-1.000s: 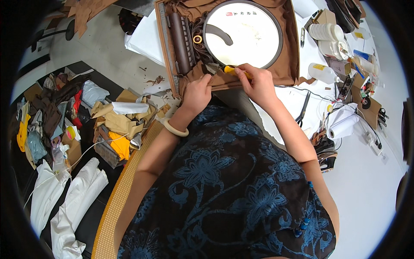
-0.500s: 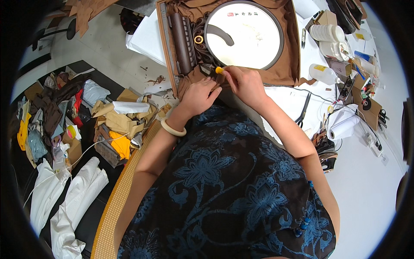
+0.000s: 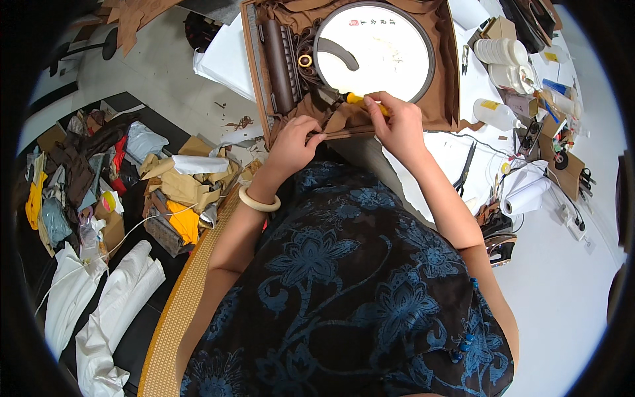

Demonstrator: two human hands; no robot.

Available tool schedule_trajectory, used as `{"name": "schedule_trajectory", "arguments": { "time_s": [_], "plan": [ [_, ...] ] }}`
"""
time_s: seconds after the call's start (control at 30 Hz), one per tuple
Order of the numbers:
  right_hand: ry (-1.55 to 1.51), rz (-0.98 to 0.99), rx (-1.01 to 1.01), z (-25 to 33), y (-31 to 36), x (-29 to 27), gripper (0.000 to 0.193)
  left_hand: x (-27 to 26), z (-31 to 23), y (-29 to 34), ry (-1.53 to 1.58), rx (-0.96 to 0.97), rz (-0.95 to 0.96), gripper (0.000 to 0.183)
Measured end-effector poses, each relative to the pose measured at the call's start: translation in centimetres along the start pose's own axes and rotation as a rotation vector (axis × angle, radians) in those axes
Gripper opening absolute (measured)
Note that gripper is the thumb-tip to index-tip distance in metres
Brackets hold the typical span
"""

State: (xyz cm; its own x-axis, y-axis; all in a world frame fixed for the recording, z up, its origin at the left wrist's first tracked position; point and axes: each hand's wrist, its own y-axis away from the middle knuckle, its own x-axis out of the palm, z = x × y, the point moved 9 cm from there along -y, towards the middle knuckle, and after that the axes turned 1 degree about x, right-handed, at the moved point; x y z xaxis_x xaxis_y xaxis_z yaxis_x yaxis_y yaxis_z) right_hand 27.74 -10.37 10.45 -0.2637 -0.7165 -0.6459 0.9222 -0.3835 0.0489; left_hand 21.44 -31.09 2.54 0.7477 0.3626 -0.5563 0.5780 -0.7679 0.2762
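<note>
right hand (image 3: 402, 126): fingers gripping yellow-handled scraper (image 3: 356, 98), metal blade over brown cloth (image 3: 345, 119) toward near left corner of brown box (image 3: 456, 99). left hand (image 3: 295, 144): fingers bent, touching cloth near same corner; cannot tell whether pinching. box at near edge of counter (image 3: 484, 173), round white panel (image 3: 374, 59) and dark ribbed bar (image 3: 276, 66) inside. scissors (image 3: 467, 167), white bottle (image 3: 493, 113) right of box.

head view: left fisheye of worn pair, facing down; torso (image 3: 344, 284) close below, desk (image 3: 489, 159) farther off up top.
</note>
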Motion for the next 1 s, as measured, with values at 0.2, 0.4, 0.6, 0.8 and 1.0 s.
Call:
{"name": "schedule_trajectory", "arguments": {
  "time_s": [0.2,0.4,0.6,0.8,1.0],
  "plan": [
    [0.056,-0.009,0.037,-0.6,-0.1,-0.7,0.018,-0.3,-0.9,0.3,-0.050,0.026,-0.228,0.018],
    [0.054,0.018,0.031,-0.6,-0.1,-0.3,0.019,0.3,-1.5,0.6,-0.007,-0.031,-0.106,0.021],
    [0.028,0.112,-0.050,0.1,-0.3,1.2,0.018,0.8,-1.3,0.9,-0.002,0.069,-0.111,0.020],
    [0.065,0.170,-0.237,1.5,-0.7,3.4,0.017,1.5,-1.8,0.4,-0.027,0.059,-0.040,0.019],
    [0.097,0.160,-0.269,2.0,-1.0,4.2,0.020,1.9,-1.7,0.1,-0.042,0.095,-0.022,0.018]
  ]
}}
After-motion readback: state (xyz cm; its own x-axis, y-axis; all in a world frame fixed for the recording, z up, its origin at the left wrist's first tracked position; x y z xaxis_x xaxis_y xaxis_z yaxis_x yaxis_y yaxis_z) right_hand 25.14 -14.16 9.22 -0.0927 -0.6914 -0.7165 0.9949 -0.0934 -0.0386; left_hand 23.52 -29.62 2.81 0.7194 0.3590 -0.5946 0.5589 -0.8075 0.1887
